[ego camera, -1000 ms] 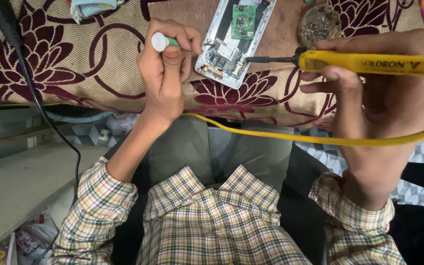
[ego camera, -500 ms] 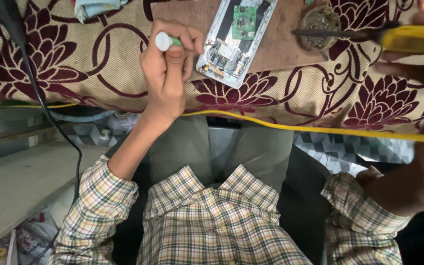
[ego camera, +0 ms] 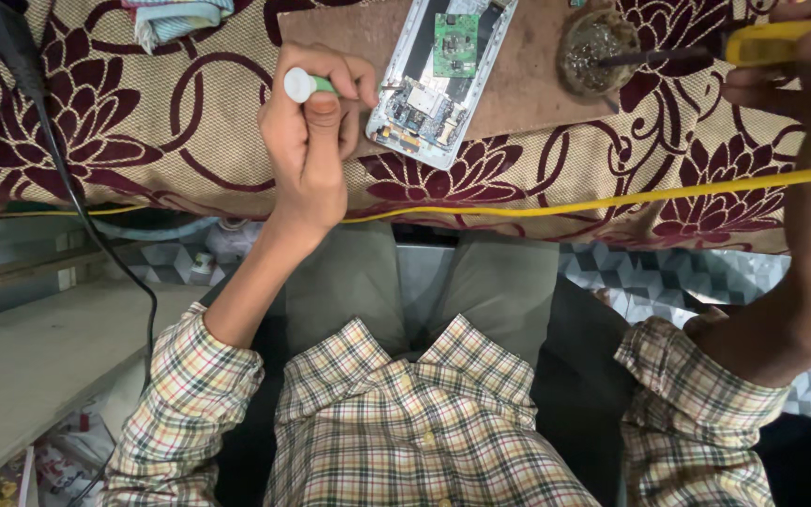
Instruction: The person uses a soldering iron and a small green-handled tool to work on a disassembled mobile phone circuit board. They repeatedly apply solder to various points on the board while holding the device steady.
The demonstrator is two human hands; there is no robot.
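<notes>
Left hand (ego camera: 312, 131) gripping green-handled tool (ego camera: 304, 84), right hand (ego camera: 804, 75) clasping yellow soldering iron (ego camera: 772, 42)

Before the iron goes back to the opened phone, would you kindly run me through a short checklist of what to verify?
1. Iron tip at the flux tin: ok, it reaches into the tin.
2. Right hand grips the yellow iron: ok.
3. Left hand holds the green tool beside the phone: ok, just off its edge.
4. Phone lies flat on the brown board: ok.
5. Yellow cord clear of the phone: ok, it runs along the cloth's near edge.
6. Tip tinned and hot: cannot tell.
</notes>
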